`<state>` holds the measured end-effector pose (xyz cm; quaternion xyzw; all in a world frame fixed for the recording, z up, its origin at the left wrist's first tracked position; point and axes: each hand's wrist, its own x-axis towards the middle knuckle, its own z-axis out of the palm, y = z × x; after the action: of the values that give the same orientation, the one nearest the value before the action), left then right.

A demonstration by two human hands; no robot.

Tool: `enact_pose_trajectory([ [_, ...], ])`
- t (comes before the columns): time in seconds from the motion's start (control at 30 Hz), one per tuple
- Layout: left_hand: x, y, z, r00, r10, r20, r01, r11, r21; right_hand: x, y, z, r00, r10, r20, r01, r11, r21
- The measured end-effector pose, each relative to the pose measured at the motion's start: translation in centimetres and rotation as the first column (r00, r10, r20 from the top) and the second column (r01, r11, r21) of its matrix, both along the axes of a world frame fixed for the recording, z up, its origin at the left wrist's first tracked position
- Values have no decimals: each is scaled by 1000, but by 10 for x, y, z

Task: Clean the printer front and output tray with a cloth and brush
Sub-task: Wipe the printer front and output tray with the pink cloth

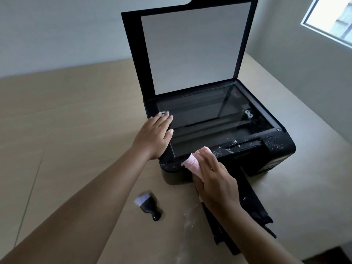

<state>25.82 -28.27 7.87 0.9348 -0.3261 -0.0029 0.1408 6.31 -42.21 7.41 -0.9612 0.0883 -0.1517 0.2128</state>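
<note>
A black printer [274, 155] sits on a beige table, its scanner lid [194, 48] standing open above the glass. My left hand [155, 136] rests flat with straight fingers on the printer's left top edge. My right hand [215, 180] holds a pink cloth [192, 164] against the printer's front control strip, near its left end. White dust specks cover the front strip and right corner [274, 142]. The black output tray [255, 204] extends toward me, partly hidden under my right forearm. A small black brush [149, 204] with pale bristles lies on the table, left of the tray.
The beige table [66, 130] stretches left and behind the printer. White dust is scattered on the table [188, 216] beside the tray. Pale walls stand behind, with a window [331, 18] at the upper right. The table's right edge runs close to the printer.
</note>
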Motion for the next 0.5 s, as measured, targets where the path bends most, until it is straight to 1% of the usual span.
enact_pose_trajectory([
  [0.1,1,-1,-1,1000,14,18,-14,1000,-15,7,17,-2,996,-84,24,82,993,88],
  [0.13,1,-1,-1,1000,19,19,-18,1000,-21,10,26,-2,996,-82,35,78,992,98],
  [0.2,1,-1,-1,1000,15,21,-15,999,-30,10,30,-5,999,-17,45,15,999,45],
  [0.27,2,0,-1,1000,9,20,-8,999,-32,6,11,-7,999,35,33,-35,999,0],
  [0.3,2,0,-1,1000,9,18,-8,999,-32,4,0,-9,999,25,29,-25,1000,5],
  [0.37,2,-1,-2,1000,7,16,-6,1000,-31,-1,-17,-11,997,-62,38,60,997,40],
  [0.43,3,-1,-3,1000,11,21,-10,999,-33,0,-14,-12,987,-144,67,138,987,84],
  [0.5,4,-1,-2,1000,9,18,-8,999,-33,4,5,-12,988,-145,60,138,984,109],
])
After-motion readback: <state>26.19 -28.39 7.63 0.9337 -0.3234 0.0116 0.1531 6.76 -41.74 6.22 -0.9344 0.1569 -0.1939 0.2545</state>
